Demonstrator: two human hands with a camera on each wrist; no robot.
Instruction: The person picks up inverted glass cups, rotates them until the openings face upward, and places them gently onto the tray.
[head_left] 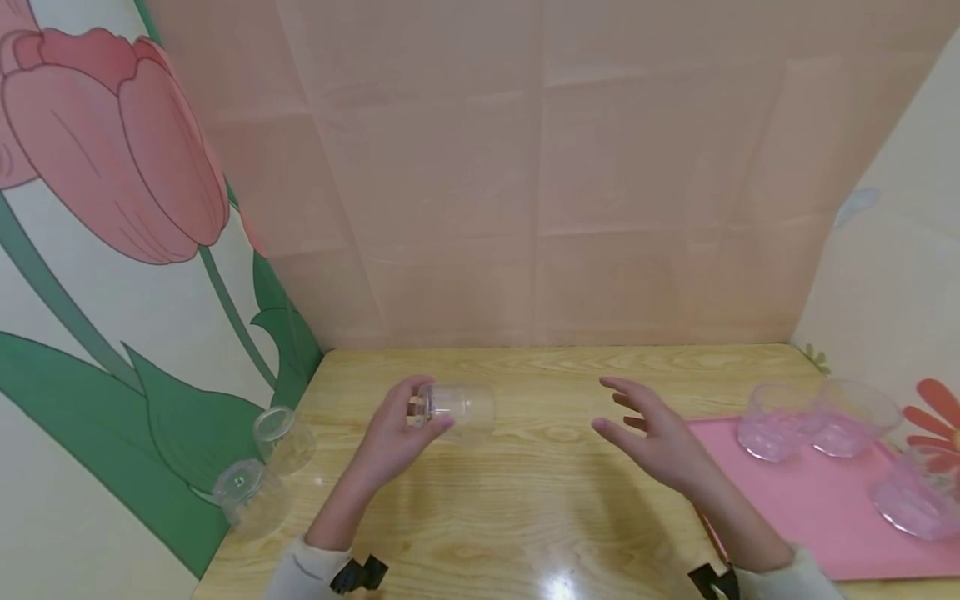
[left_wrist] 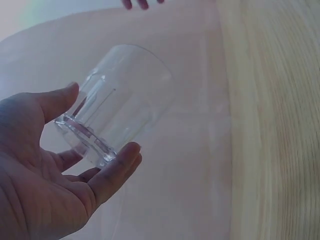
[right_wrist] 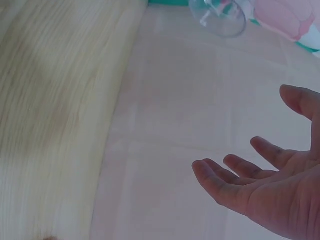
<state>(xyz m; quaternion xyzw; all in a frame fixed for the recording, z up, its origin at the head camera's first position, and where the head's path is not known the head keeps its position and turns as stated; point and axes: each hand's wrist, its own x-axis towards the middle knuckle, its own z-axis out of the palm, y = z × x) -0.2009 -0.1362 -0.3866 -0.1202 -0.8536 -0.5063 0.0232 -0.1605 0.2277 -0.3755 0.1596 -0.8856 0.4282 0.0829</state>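
Note:
My left hand (head_left: 397,429) grips a clear plastic cup (head_left: 468,410) near its thick base, thumb on one side and fingers on the other. The cup lies on its side in the air over the table, its mouth turned toward the right. In the left wrist view the cup (left_wrist: 120,95) is see-through, with facets near the base (left_wrist: 85,137). My right hand (head_left: 648,433) hovers to the right of the cup, apart from it, fingers spread and loosely bent with nothing in them. The right wrist view shows that hand (right_wrist: 270,185) bare, the cup's rim (right_wrist: 225,22) beyond it.
Two clear cups (head_left: 251,496) stand upside down at the table's left edge. A pink tray (head_left: 795,517) on the right bears several pinkish clear cups (head_left: 772,429). The wood-grain table (head_left: 510,508) meets a pinkish backdrop (head_left: 540,208) behind and a tulip-patterned panel (head_left: 112,150) at left.

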